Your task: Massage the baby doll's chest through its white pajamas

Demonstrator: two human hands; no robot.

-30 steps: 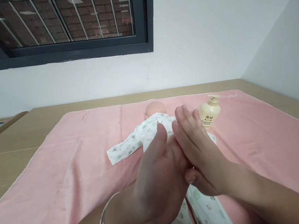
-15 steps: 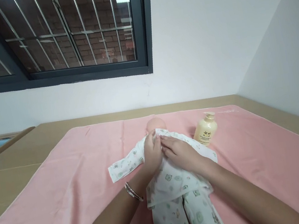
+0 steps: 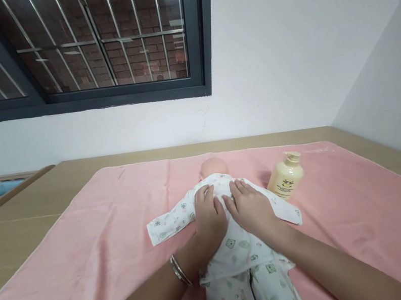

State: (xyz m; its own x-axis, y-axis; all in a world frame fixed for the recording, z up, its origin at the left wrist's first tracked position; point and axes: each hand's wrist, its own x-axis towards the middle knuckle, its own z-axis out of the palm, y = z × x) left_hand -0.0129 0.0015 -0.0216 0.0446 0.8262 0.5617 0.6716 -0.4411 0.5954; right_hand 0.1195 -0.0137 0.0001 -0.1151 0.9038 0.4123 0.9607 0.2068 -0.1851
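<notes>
As it lies, doll [image 3: 235, 246], left hand [image 3: 208, 216], right hand [image 3: 251, 208] (both flat)

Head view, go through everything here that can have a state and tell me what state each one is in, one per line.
Doll: lying on the pink towel, dressed in a printed suit, head toward the wall.
Left hand: flat, palm down on the doll's chest.
Right hand: flat, palm down beside it.
Lotion bottle: pump on, on the towel right of the doll.
Pink towel: spread over the table.
Bracelet: on the left wrist.
Window: barred, looks shut.
</notes>
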